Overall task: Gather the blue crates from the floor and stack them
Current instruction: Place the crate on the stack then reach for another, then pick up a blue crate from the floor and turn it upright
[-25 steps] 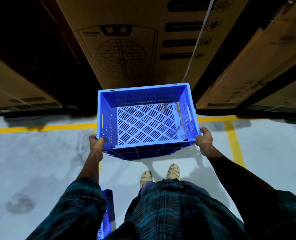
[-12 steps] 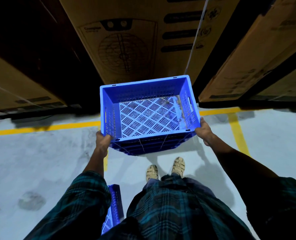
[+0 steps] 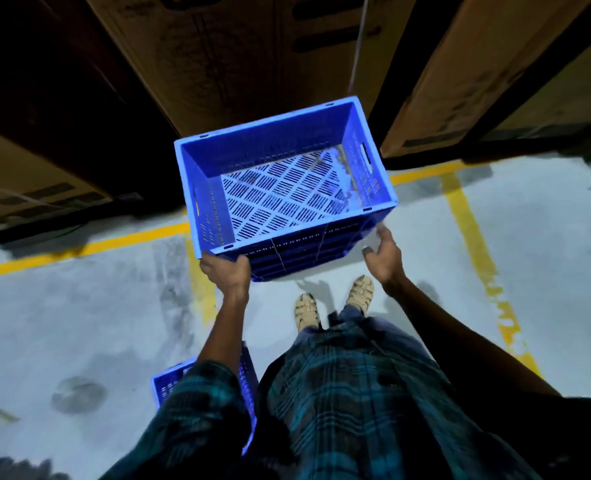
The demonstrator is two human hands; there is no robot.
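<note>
Carry step, by the look of it: the person stands holding one blue crate (image 3: 283, 188) out in front, above the grey floor (image 3: 79, 306), near the yellow line (image 3: 90, 245) and the cardboard boxes (image 3: 218, 53). The crate is empty, open side up, tilted a little with the right end higher. A second blue crate (image 3: 169, 382) sits on the floor just beside the left leg, mostly hidden by the sleeve.

Left hand (image 3: 226, 271) is clamped on the near left bottom corner of the held crate, fingers wrapped under. Right hand (image 3: 382, 258) is spread wide and loose at the near right corner, fingertips just at the wall; can't tell if it actually touches. So the load seems to hang on the left hand alone.

Both arms reach forward and down, left nearly straight, right bent out to the side.

Next move likely needs the right hand back on the crate for a level hold, then a turn toward the floor crate and a square lowering onto its rim. Risk: one-handed, the crate could tip or slip.
</note>
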